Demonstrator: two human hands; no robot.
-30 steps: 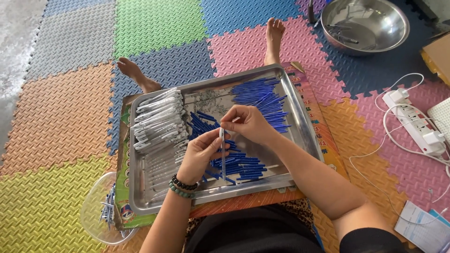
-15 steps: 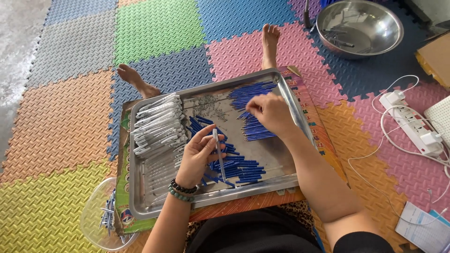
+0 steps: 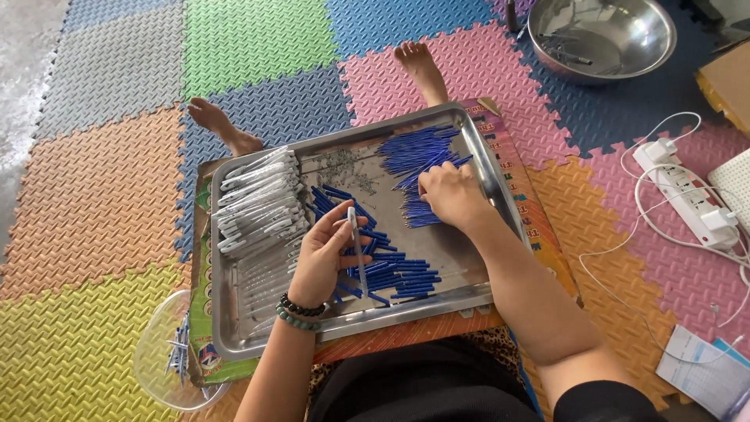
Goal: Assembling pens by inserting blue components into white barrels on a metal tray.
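- Steel tray (image 3: 476,168) rests across the person's lap on a flat printed cardboard box (image 3: 539,234), which serves as a worktop and keeps the small parts from rolling onto the foam floor mats (image 3: 109,187).
- Left hand (image 3: 320,258), wearing bead bracelets, pinches a slim white pen barrel (image 3: 355,234) upright between thumb and fingers, open end up, seemingly ready to take an insert.
- Right hand (image 3: 445,195) lies curled, fingers down, on the heap of thin blue refills (image 3: 414,152) at the tray's far end; whether it grips one I cannot tell.
- White pen barrels (image 3: 258,199) are stacked along the tray's left side, blue pen parts (image 3: 391,270) near the middle, sorted by kind within easy reach.
- Clear plastic bowl (image 3: 160,367) and metal bowl (image 3: 601,35) sit outside.
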